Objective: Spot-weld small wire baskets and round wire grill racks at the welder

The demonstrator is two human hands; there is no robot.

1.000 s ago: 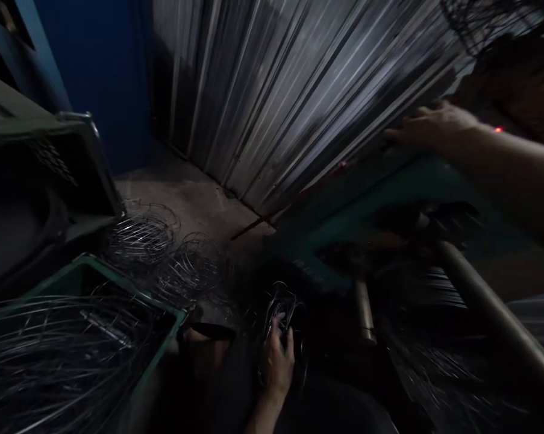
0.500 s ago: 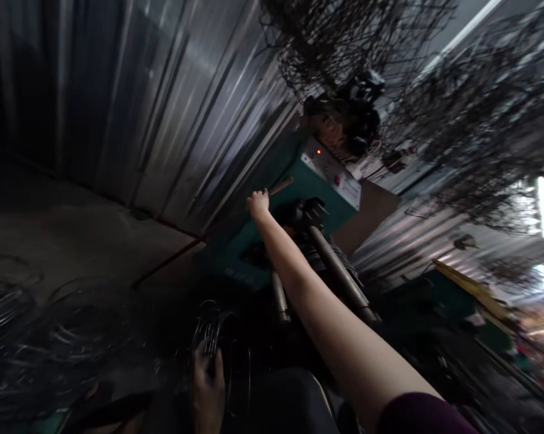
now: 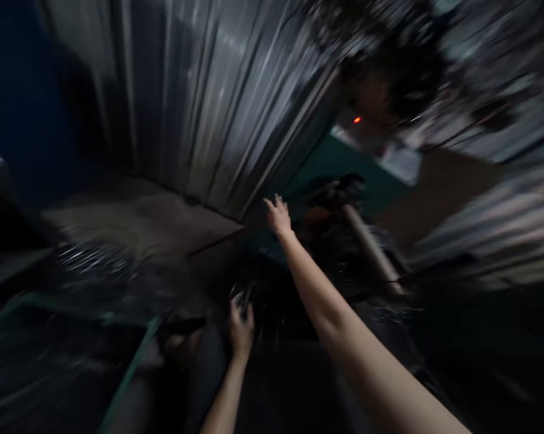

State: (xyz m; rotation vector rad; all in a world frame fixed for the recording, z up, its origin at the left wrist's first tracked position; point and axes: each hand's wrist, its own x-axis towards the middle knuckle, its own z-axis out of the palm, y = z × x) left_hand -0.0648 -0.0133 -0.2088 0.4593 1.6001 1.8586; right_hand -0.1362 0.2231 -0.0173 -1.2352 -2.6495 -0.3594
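Observation:
My left hand (image 3: 241,328) is low in the middle, its fingers curled round several thin, shiny metal wires (image 3: 243,298), which are smeared by motion. Dark surroundings hide where the wires end. Stretched far forward, my right hand (image 3: 278,217) has its fingers spread and holds nothing. It is beside the green machine (image 3: 359,160), left of a dark mechanism with a thick metal rod (image 3: 373,250). A red light (image 3: 356,120) glows on the machine's top panel.
Corrugated metal sheeting (image 3: 199,102) stands behind the machine. A green-edged frame (image 3: 134,367) is at lower left, near a shiny heap of wire (image 3: 91,265) on the floor. A brown board (image 3: 438,193) leans right of the machine. Tangled wire hangs at upper right.
My right hand has come away from the brown bar-like handle, and its fingers have spread. The view has swung left, bringing in the green-edged frame. My left hand still has the wires.

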